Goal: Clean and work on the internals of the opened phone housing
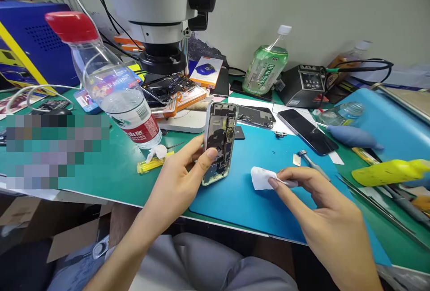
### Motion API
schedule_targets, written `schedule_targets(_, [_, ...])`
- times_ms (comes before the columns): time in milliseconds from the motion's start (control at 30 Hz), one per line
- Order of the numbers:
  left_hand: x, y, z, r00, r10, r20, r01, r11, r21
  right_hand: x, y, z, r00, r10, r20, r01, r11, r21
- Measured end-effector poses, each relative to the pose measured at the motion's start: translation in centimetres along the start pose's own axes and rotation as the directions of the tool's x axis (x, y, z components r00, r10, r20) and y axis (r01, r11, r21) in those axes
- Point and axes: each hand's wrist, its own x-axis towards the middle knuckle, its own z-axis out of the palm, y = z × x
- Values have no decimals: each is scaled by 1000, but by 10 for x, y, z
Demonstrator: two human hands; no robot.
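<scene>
My left hand (183,172) grips an opened phone (220,141) by its lower left edge, thumb over the front. The phone is tilted up above the blue mat (245,208), and its circuit board and inner parts show. In my right hand (322,210) a folded white wipe (264,179) is pinched between thumb and fingers, to the right of the phone and apart from it. Behind the phone a small black flat part (239,132) lies on the mat. A detached phone screen (257,116) rests farther back, beside a dark phone (307,130).
A water bottle (134,116) with a red cap stands left, under a microscope (161,26). At the back are a green bottle (267,69) and a black box-shaped device (300,85). Right of the mat lie a blue air blower (351,136), a yellow bottle (386,172) and tweezers (379,208).
</scene>
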Motion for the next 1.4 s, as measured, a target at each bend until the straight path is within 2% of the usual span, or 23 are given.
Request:
schedule_targets(200, [2, -1, 11, 998, 60, 17, -60, 998, 34, 4, -2, 12, 989, -123, 77, 123, 992, 10])
schedule_targets(333, [2, -3, 16, 1000, -21, -17, 20, 998, -59, 2, -2, 15, 977, -154, 147, 152, 988, 24])
schedule_targets(433, [2, -4, 14, 993, -116, 35, 120, 979, -165, -1, -1, 18, 954, -251, 163, 257, 966, -13])
schedule_targets(500, [2, -4, 13, 986, -136, 100, 155, 966, -206, -2, 0, 21, 909, -367, 199, 386, 920, -66])
schedule_targets(600, [1, -3, 12, 978, -129, 165, 168, 954, -248, -4, 1, 24, 800, -534, 273, 582, 801, -141])
schedule_targets(667, [0, -2, 12, 976, -127, 176, 171, 948, -268, -4, 1, 25, 748, -596, 293, 653, 739, -166])
schedule_targets(800, [0, 1, 12, 977, -60, 203, 105, 971, -217, -3, 2, 21, 693, -675, 255, 721, 661, -210])
schedule_targets(967, [1, 3, 9, 959, -6, 284, 70, 974, -217, 4, 0, 20, 586, -739, 332, 810, 551, -202])
schedule_targets(1100, [-1, 3, 8, 945, 2, 326, 78, 969, -233, 13, -7, 24, 520, -774, 362, 853, 447, -270])
schedule_targets(1300, [0, 5, 12, 951, 81, 298, -42, 990, -134, 30, -10, 24, 458, -795, 398, 879, 338, -337])
schedule_targets(1400, [2, 5, 12, 950, 88, 300, -54, 991, -122, 37, -11, 23, 426, -806, 411, 893, 303, -332])
